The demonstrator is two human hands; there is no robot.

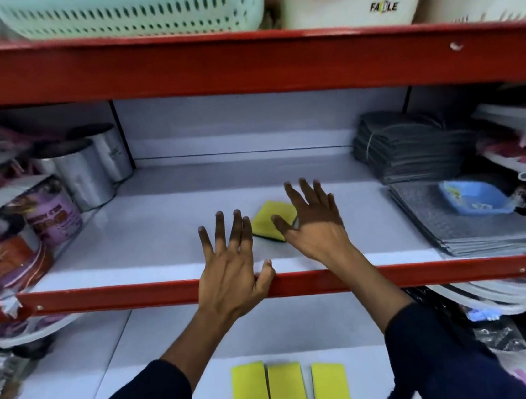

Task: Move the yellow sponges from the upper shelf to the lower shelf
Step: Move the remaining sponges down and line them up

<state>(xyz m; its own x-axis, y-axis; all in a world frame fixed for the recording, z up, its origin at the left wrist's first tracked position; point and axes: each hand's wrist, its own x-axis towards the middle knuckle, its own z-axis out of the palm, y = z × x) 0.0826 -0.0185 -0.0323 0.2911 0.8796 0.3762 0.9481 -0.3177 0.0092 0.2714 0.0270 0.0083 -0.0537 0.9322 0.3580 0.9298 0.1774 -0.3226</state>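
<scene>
One yellow sponge with a dark green underside [269, 219] lies on the white upper shelf [148, 242], near its middle. My right hand [315, 223] hovers over the sponge's right edge, fingers spread, holding nothing. My left hand [230, 265] is just left of the sponge, fingers apart, its thumb at the shelf's red front rail [119, 299]. Three yellow sponges [288, 392] lie side by side on the white lower shelf [149, 360], between my dark sleeves.
Metal tins [88, 173] and purple-labelled cans [54, 216] crowd the upper shelf's left. Folded grey cloths [413, 146], grey mats [461, 226] and a blue tray [474, 196] fill its right. A mint basket [135, 10] sits on the shelf above.
</scene>
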